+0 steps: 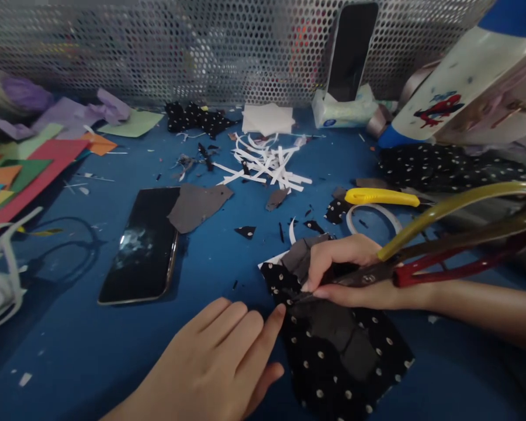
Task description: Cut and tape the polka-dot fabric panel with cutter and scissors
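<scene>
My right hand (350,275) is closed around the blades of a pair of scissors (363,278). Their olive and red handles stick out to the right, and the fingertips press onto a black white-dotted sheet (319,374). Dark grey patches (359,345) lie on this sheet, and a white corner shows under its far left edge. Where the blade tips end is hidden by the fingers. My left hand (228,356) holds nothing; its index finger reaches out to the sheet's left edge, thumb apart, other fingers partly bent.
A phone (142,245) lies left, a grey scrap (197,204) overlapping it. White paper strips (272,161) are heaped mid-table. Right are a yellow cutter (381,196), a white ring (374,213) and a bottle (447,88). Coloured paper (48,164) lies left; another phone (353,49) stands behind.
</scene>
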### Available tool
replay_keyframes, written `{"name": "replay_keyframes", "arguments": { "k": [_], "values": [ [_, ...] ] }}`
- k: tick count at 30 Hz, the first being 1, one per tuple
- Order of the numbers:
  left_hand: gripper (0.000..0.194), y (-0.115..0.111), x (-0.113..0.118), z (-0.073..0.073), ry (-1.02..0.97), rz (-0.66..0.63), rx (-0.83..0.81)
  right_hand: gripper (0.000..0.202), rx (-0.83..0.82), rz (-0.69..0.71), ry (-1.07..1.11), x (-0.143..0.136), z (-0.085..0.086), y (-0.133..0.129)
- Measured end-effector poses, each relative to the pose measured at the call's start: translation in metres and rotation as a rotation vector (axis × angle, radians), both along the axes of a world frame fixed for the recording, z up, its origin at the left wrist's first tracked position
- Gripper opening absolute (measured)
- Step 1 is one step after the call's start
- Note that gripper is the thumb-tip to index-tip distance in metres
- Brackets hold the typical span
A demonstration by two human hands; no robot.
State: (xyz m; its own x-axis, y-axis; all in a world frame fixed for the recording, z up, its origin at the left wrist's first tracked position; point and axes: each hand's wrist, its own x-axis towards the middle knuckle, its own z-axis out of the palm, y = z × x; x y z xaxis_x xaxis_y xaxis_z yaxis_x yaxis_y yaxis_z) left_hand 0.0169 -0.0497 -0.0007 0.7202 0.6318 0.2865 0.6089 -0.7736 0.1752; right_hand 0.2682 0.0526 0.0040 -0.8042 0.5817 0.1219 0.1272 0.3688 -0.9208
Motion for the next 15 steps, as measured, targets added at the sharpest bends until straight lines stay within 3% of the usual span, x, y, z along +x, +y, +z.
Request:
{"name": "replay_keyframes", "arguments": {
  "k": [8,15],
  "values": [
    [0.038,0.0011,0.0002,-0.0005,-0.015,0.015,-0.048,0.004,0.137,0.071,0.065,-0.0014,0.0047,-0.0050],
    [0.035,0.0009,0.0006,-0.0003,-0.026,0.009,-0.028,0.003,0.052,0.040,0.011,-0.0011,0.0029,-0.0001]
  ]
}}
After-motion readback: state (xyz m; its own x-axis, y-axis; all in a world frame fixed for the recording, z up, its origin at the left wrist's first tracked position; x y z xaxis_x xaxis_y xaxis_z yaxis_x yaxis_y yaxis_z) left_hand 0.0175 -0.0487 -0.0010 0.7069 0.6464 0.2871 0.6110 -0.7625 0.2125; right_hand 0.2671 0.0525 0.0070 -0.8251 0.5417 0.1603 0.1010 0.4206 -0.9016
